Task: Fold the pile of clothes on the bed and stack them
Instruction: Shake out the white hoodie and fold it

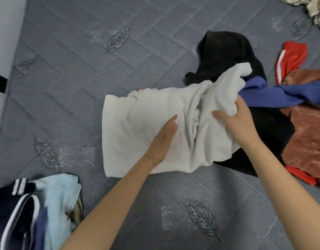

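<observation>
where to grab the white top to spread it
Probably the bunched right end of the white top: it rises off the black cloth, so fingers get round it from the right, as the right hand does. The left hand pins the flat middle.

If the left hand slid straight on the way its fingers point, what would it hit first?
Probably the bunched folds in the white garment that the left hand rests flat on, well before the black garment beyond.
</observation>
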{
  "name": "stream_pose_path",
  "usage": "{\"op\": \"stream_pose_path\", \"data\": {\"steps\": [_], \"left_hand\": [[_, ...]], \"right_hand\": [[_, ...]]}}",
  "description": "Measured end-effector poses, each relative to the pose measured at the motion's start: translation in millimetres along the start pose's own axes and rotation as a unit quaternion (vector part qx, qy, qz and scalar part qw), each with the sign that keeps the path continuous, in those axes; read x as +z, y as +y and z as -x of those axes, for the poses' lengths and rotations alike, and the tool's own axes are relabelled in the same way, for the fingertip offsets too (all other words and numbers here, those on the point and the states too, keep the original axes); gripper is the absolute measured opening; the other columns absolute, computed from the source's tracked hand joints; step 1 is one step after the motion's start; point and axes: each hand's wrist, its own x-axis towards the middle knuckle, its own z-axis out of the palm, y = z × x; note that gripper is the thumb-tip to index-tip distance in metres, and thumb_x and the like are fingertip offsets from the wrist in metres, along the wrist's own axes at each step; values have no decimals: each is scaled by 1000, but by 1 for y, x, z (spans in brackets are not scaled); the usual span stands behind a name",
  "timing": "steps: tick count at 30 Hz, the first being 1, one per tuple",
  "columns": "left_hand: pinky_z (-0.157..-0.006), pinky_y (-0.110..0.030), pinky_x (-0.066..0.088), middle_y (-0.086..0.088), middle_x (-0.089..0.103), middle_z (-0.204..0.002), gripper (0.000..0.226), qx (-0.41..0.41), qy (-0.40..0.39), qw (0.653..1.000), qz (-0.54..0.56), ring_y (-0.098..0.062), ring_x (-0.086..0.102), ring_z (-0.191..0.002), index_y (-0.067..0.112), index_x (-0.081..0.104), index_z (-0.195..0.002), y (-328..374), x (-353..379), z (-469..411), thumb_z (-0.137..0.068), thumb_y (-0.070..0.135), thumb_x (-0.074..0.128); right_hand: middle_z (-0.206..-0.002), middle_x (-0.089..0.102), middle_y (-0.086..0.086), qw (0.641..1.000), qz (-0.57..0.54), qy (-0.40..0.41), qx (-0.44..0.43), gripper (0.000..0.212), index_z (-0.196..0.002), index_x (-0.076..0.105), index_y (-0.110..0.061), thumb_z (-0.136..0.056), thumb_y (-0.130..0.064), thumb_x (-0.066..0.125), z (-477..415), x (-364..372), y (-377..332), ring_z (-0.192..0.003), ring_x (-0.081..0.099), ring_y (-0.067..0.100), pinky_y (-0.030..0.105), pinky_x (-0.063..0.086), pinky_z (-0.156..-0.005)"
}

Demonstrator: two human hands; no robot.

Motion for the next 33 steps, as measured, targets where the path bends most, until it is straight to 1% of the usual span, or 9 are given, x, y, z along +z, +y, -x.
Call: {"op": "stream_pose_path", "data": {"steps": [3, 8, 11, 14, 18, 22, 26, 30, 33], "left_hand": [[-97, -14, 37, 5, 43, -143, 40, -52, -8, 995, 88, -9, 44, -126, 39, 30, -140, 12, -14, 5, -103, 44, 19], [-107, -48, 38, 4, 62, -121, 52, -126, 21, 943, 308, -24, 54, -119, 48, 46, -125, -6, -38, 23, -88, 72, 19], [-108, -45, 35, 2, 57, -135, 67, -114, 48, 884, 450, -20, 49, -126, 34, 46, -136, -27, -60, 35, -85, 74, 27], [-100, -38, 42, -2, 65, -122, 71, -110, 124, 845, 508, -21, 57, -117, 24, 54, -130, -33, -81, 52, -87, 72, 25], [-102, -39, 44, 1, 68, -117, 68, -73, 244, 840, 480, -16, 62, -111, 27, 57, -125, -50, -104, 59, -90, 72, 20], [-107, -34, 36, 6, 51, -137, 67, -68, 405, 853, 322, -7, 49, -122, 23, 42, -139, -58, -114, 59, -88, 67, 45], [-112, -33, 28, 1, 37, -146, 51, 65, 491, 868, 28, -11, 32, -136, 20, 40, -140, -54, -118, 54, -93, 30, 54], [-105, -48, 36, -4, 61, -124, 35, 130, 446, 837, -289, -27, 55, -117, 16, 65, -114, -47, -124, 42, -87, 19, 42], [-107, -47, 35, -6, 60, -128, 46, 93, 356, 834, -411, -28, 55, -120, 16, 60, -124, -51, -103, 32, -89, 24, 31]], "right_hand": [[-100, 57, -24, 998, -2, -50, -40, 36, -112, 54, -25, -83, -11, 71, 7, 33, -31, -88, 53, -14, 6, 40, -75], [-94, 59, -23, 987, -6, -120, -110, 31, -104, 57, -24, -82, -7, 70, 26, 106, -75, -85, 52, -16, 3, 36, -73], [-94, 59, -21, 986, -12, -132, -103, 29, -107, 56, -24, -84, -11, 68, 37, 155, -89, -82, 54, -12, 3, 39, -69], [-111, 58, -11, 981, 32, -182, -62, 37, -126, 50, -22, -91, -19, 61, 47, 201, -93, -90, 53, 1, 1, 37, -69], [-148, 40, -1, 935, 76, -342, 50, 53, -149, 25, -24, -100, -29, 43, 49, 235, -77, -131, 41, 18, 19, 30, -98], [-136, 52, -1, 950, 37, -309, 20, 39, -138, 46, -18, -101, -14, 36, 54, 234, -63, -120, 50, 15, 26, 36, -106], [-133, 55, 6, 957, 144, -103, -229, 35, -127, 58, -9, -93, -6, 47, 33, 212, -45, -129, 44, 23, 20, 24, -113], [-159, 18, 5, 885, 370, -154, -236, 54, -146, 38, -24, -95, -41, 35, 0, 200, -10, -148, 4, 31, 43, -6, -117], [-161, 12, -1, 849, 409, -207, -261, 60, -148, 31, -31, -94, -49, 14, -11, 203, -4, -149, -4, 25, 43, -12, -115]]}}
